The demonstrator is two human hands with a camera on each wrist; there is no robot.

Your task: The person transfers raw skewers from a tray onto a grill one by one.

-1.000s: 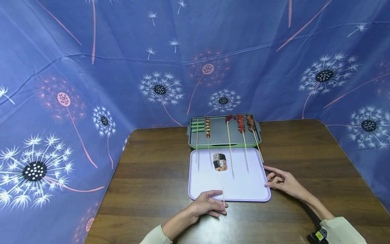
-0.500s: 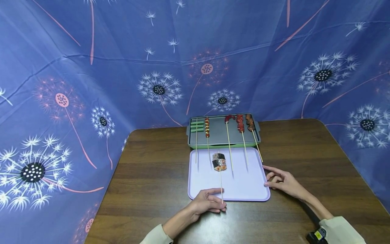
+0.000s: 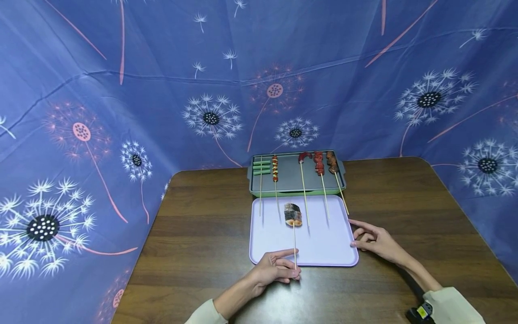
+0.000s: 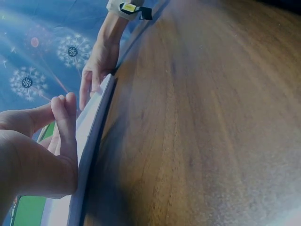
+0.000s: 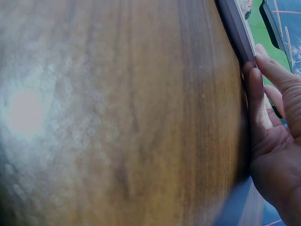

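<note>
My left hand pinches the stick end of a fish skewer, thumb and fingers on the stick. The fish chunk has dark silvery skin and lies over the lavender tray. My right hand touches the tray's right rim with its index fingertip and thumb spaced apart along it. In the right wrist view those fingers are at the pale tray edge. The left wrist view shows my left hand close beside the tray edge; the fish is out of sight there.
Behind the tray stands a green grill with a grey plate. Across it lie a green vegetable skewer, a mixed vegetable skewer, a dark red curled skewer, a red meat skewer and a brown meat skewer. Their sticks overhang the tray.
The fish skewer has turned on its stick and tilted a little, showing a different side. My left fingers have drawn in on the stick. The right hand stays at the rim.
</note>
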